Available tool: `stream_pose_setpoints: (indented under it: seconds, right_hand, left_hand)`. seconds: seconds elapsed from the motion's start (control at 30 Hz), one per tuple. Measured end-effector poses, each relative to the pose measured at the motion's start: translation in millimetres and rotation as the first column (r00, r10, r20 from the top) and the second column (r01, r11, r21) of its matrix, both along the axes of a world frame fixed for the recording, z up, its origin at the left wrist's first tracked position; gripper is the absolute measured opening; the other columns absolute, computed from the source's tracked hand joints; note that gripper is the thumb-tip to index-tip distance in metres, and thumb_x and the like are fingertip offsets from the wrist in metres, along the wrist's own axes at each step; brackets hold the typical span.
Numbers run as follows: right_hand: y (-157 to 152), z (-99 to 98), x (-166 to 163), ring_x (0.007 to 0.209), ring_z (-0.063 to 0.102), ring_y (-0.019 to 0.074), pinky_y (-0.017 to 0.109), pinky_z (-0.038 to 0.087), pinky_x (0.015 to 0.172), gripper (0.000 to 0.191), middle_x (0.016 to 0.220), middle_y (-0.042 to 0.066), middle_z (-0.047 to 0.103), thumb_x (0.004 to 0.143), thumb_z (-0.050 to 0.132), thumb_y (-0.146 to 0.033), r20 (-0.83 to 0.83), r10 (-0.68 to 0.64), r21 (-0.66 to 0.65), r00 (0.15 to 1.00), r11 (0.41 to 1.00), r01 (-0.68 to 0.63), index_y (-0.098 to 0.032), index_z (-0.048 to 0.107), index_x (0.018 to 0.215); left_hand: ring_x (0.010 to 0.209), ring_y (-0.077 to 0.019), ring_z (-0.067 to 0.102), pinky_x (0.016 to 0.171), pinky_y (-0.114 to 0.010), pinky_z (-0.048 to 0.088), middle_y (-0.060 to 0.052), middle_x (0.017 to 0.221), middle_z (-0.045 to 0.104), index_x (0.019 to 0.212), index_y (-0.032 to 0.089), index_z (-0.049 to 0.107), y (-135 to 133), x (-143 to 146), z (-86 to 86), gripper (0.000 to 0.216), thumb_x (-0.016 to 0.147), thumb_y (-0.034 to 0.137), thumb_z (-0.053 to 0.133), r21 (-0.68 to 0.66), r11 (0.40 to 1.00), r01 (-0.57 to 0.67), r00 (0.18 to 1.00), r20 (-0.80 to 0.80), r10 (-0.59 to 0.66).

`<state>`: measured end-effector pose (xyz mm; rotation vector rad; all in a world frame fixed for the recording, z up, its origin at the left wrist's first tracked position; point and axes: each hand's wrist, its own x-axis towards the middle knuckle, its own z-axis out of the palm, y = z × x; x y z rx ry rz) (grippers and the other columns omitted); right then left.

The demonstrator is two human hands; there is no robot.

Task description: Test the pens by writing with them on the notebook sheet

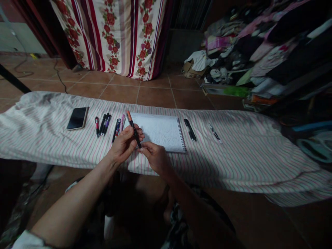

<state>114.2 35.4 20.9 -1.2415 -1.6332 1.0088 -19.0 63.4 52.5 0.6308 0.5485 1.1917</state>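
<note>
- The pen (136, 135) is in the air, by the notebook's (163, 131) left edge, above the cloth (233, 155).
- Its long axis is slanting: the orange end points to the cloth's far edge and a little left, the dark end to the near edge.
- The left hand (126, 141) grips the pen's middle, nearer to the orange end.
- The right hand (157, 155) is nearer to the dark end, which its fingertips pinch.
</note>
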Motion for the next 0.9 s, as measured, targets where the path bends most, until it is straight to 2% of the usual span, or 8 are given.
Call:
stream_pose_setpoints:
  seconds: [0.07, 0.13, 0.23, 0.3, 0.47, 0.57, 0.7, 0.9]
  right_hand:
    - [3, 1.8, 5, 0.074, 0.066, 0.0186, 0.030, 0.050, 0.069, 0.016, 0.080, 0.004, 0.069, 0.079, 0.052, -0.025, 0.038, -0.054, 0.043, 0.998, 0.998, 0.052, -0.019, 0.065, 0.086]
    - [8, 3.6, 11, 0.072, 0.066, 0.0175, 0.030, 0.050, 0.069, 0.021, 0.081, 0.005, 0.069, 0.081, 0.049, -0.028, -0.032, -0.121, 0.043, 0.992, 0.992, 0.122, -0.018, 0.064, 0.092]
    - [14, 6.7, 18, 0.065, 0.065, 0.0160, 0.028, 0.051, 0.062, 0.027, 0.076, 0.004, 0.068, 0.080, 0.049, -0.038, -0.168, -0.176, -0.015, 0.970, 0.984, 0.176, -0.018, 0.062, 0.093]
    - [16, 9.6, 20, 0.065, 0.064, 0.0156, 0.027, 0.049, 0.060, 0.028, 0.073, 0.003, 0.068, 0.077, 0.052, -0.042, -0.185, -0.189, -0.026, 0.964, 0.982, 0.187, -0.019, 0.062, 0.088]
    - [14, 18.9, 23, 0.060, 0.058, 0.0130, 0.024, 0.043, 0.058, 0.025, 0.065, 0.000, 0.062, 0.075, 0.056, -0.044, 0.015, -0.270, 0.127, 0.963, 0.956, 0.266, -0.020, 0.060, 0.070]
    - [12, 20.9, 22, 0.056, 0.056, 0.0118, 0.023, 0.042, 0.056, 0.022, 0.062, -0.001, 0.061, 0.075, 0.057, -0.041, -0.033, -0.289, 0.114, 0.957, 0.950, 0.291, -0.020, 0.058, 0.071]
    - [13, 17.7, 23, 0.055, 0.055, 0.0115, 0.022, 0.041, 0.055, 0.024, 0.059, -0.002, 0.059, 0.078, 0.053, -0.040, -0.063, -0.259, 0.070, 0.964, 0.962, 0.263, -0.019, 0.058, 0.068]
    - [17, 13.7, 26, 0.056, 0.053, 0.0110, 0.022, 0.040, 0.055, 0.024, 0.061, -0.002, 0.058, 0.079, 0.050, -0.038, -0.070, -0.202, 0.012, 0.977, 0.979, 0.203, -0.019, 0.058, 0.067]
  left_hand:
    - [0.063, -0.0092, 0.054, 0.061, -0.021, 0.044, 0.000, 0.070, 0.056, 0.082, 0.015, 0.058, -1, 1, -3.6, 0.017, 0.073, 0.027, 0.066, 0.049, 0.998, 0.031, 0.996, -0.081, -0.027]
    - [0.059, -0.0085, 0.052, 0.057, -0.020, 0.041, 0.000, 0.067, 0.056, 0.083, 0.014, 0.059, -4, 3, -7.9, 0.016, 0.076, 0.028, 0.063, 0.107, 0.993, 0.058, 0.974, -0.222, -0.033]
    - [0.055, -0.0088, 0.049, 0.052, -0.021, 0.036, 0.000, 0.062, 0.056, 0.084, 0.013, 0.060, -10, 8, -11.8, 0.020, 0.078, 0.031, 0.059, 0.172, 0.979, 0.111, 0.889, -0.458, -0.020]
    - [0.053, -0.0094, 0.048, 0.054, -0.022, 0.037, 0.000, 0.059, 0.056, 0.083, 0.013, 0.061, -14, 11, -11.7, 0.021, 0.078, 0.033, 0.059, 0.208, 0.967, 0.144, 0.816, -0.578, 0.003]
    - [0.058, -0.0118, 0.050, 0.061, -0.024, 0.040, 0.001, 0.060, 0.057, 0.080, 0.015, 0.062, -21, 15, -13.4, 0.017, 0.077, 0.031, 0.057, 0.290, 0.946, 0.144, 0.675, -0.728, 0.120]
    - [0.062, -0.0130, 0.052, 0.061, -0.024, 0.039, 0.001, 0.064, 0.058, 0.082, 0.016, 0.063, -21, 15, -19.6, 0.017, 0.078, 0.031, 0.055, 0.322, 0.935, 0.149, 0.625, -0.764, 0.163]
    - [0.057, -0.0116, 0.047, 0.056, -0.023, 0.037, 0.001, 0.059, 0.055, 0.079, 0.016, 0.062, -20, 14, -23.4, 0.019, 0.080, 0.032, 0.052, 0.290, 0.939, 0.188, 0.629, -0.769, 0.112]
    - [0.048, -0.0081, 0.040, 0.049, -0.021, 0.031, 0.002, 0.051, 0.048, 0.066, 0.014, 0.059, -19, 15, -18.0, 0.023, 0.077, 0.034, 0.056, 0.185, 0.958, 0.220, 0.703, -0.711, -0.025]
